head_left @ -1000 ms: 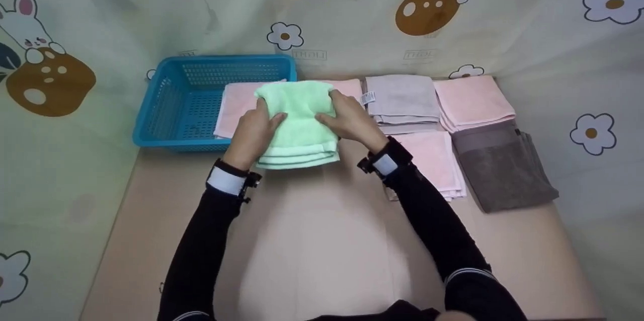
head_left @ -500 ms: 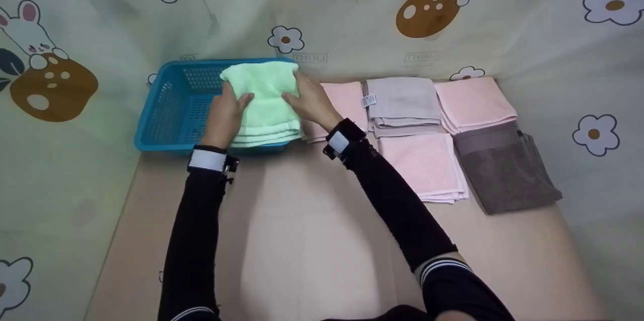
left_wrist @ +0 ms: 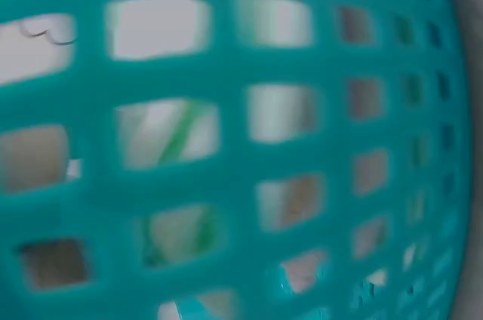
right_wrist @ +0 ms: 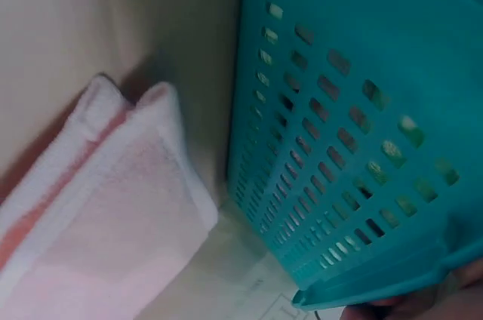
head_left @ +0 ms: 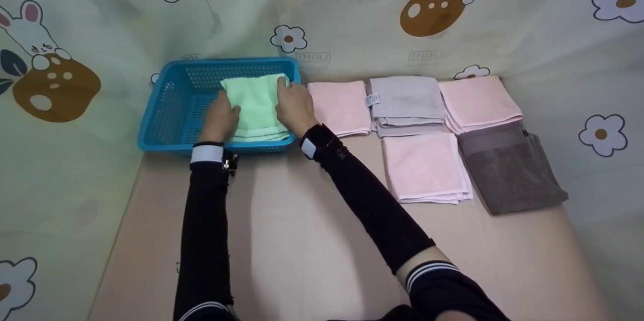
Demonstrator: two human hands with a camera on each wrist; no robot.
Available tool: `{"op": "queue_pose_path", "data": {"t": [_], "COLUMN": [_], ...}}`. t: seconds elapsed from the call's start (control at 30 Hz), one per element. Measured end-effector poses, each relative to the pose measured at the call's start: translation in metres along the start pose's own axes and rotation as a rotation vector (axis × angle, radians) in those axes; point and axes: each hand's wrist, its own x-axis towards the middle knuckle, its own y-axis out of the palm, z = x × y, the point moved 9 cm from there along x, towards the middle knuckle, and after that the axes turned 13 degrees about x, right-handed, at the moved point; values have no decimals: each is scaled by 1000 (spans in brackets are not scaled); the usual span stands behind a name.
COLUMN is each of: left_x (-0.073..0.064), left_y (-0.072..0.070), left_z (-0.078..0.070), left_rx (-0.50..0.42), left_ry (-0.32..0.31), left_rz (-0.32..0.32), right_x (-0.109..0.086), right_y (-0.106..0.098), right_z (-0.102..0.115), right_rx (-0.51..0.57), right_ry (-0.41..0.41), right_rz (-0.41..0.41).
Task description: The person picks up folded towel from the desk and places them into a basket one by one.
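A folded light green towel (head_left: 255, 109) lies inside the right part of the blue plastic basket (head_left: 166, 148). My left hand (head_left: 220, 117) holds its left edge, with the thumb along the side. At the opposite edge, my right hand (head_left: 295, 109) grips the towel close to the basket's right rim. Through the slotted basket wall (left_wrist: 226, 67), the left wrist view shows only blurred bits of white and green. In the right wrist view, a few fingers of the right hand (right_wrist: 445, 301) show beside the basket rim (right_wrist: 377, 282). The pink towel seen earlier in the basket is hidden.
Right of the basket lie folded towels: a pink one (head_left: 339, 108), a light grey one (head_left: 406, 102) with a label, another pink one (head_left: 480, 103), a third pink one (head_left: 425, 166) in front, and a dark grey-brown one (head_left: 510, 170). A patterned curtain (head_left: 352, 14) hangs behind.
Both hands have carried the green towel left from over the table and lowered it into the basket. The right hand has turned to the towel's right edge.
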Motion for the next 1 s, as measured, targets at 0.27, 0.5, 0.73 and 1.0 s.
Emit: {"op": "queue_pose_path", "data": {"t": [0.27,0.5,0.73,1.0], "left_x": [3,-13,-44,-76], "left_y": [2,-10,8,25], "left_z": [-1,-25,-38,-46], "left_rx": [108,355,311,363], "left_ry": [-33,81,228,308], "left_rz": [-82,-271,-274,-434], "right_x": [1,-2,-4,-8], "right_y": [2,5,-10,-45], "right_z": [1,-5,-11,-78], "right_rx": [-269,-314,-99,49], "right_ry": [-46,-50,-98,-17], "right_rz": [-2,43,-72,-131]}}
